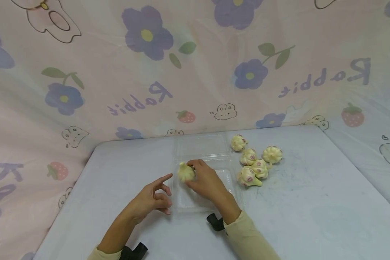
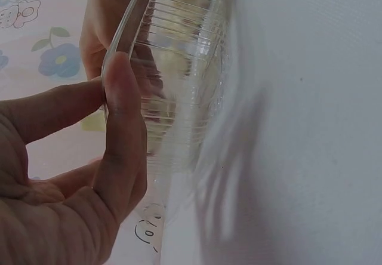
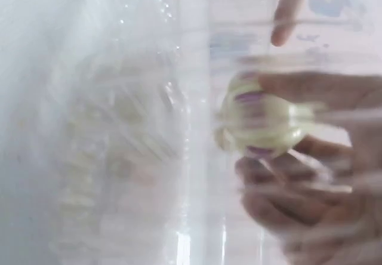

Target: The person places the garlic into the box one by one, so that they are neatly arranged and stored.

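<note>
My right hand (image 1: 208, 180) holds a pale garlic bulb (image 1: 185, 172) between thumb and fingers, over the left part of a clear plastic clamshell box (image 1: 195, 207). Through the clear plastic in the right wrist view, purple streaks show on the bulb (image 3: 262, 119), with its stem pointing toward the palm. My left hand (image 1: 151, 200) is beside the box's left edge, index finger stretched out and the other fingers loosely bent. In the left wrist view its fingertips (image 2: 121, 77) are right at the box's rim (image 2: 113, 41). The box's lid (image 1: 201, 144) lies folded back on the far side.
Several garlic bulbs (image 1: 260, 168) lie grouped on the white table (image 1: 312, 202) to the right of the box. A curtain (image 1: 195, 72) printed with flowers and rabbits hangs behind the table. Black wrist devices (image 1: 215, 222) sit at both wrists.
</note>
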Available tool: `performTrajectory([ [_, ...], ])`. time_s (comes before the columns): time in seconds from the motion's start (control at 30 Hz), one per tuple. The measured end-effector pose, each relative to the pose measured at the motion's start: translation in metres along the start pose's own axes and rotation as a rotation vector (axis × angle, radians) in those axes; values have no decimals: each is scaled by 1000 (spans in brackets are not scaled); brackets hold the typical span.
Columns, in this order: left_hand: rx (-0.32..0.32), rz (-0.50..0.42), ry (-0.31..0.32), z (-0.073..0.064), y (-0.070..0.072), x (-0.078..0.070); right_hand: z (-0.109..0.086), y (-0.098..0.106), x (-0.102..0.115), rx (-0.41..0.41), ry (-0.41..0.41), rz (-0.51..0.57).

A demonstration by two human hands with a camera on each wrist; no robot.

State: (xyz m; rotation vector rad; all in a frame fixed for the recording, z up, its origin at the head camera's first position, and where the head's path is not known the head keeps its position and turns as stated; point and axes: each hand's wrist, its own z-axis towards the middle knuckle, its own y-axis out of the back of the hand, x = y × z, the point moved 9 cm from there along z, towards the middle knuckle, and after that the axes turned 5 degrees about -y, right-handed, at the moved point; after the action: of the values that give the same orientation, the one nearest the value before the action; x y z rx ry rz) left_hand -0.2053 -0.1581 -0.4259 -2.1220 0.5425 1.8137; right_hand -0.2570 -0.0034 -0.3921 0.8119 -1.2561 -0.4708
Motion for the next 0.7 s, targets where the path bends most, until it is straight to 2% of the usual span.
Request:
performTrajectory([
  [0.23,4,0,-5,-1,-1,-1,2,-8,-3,14,-33,-64],
  [0.7,3,11,2,-1,-1,-1,-1,-11,-4,40,-31,-31],
])
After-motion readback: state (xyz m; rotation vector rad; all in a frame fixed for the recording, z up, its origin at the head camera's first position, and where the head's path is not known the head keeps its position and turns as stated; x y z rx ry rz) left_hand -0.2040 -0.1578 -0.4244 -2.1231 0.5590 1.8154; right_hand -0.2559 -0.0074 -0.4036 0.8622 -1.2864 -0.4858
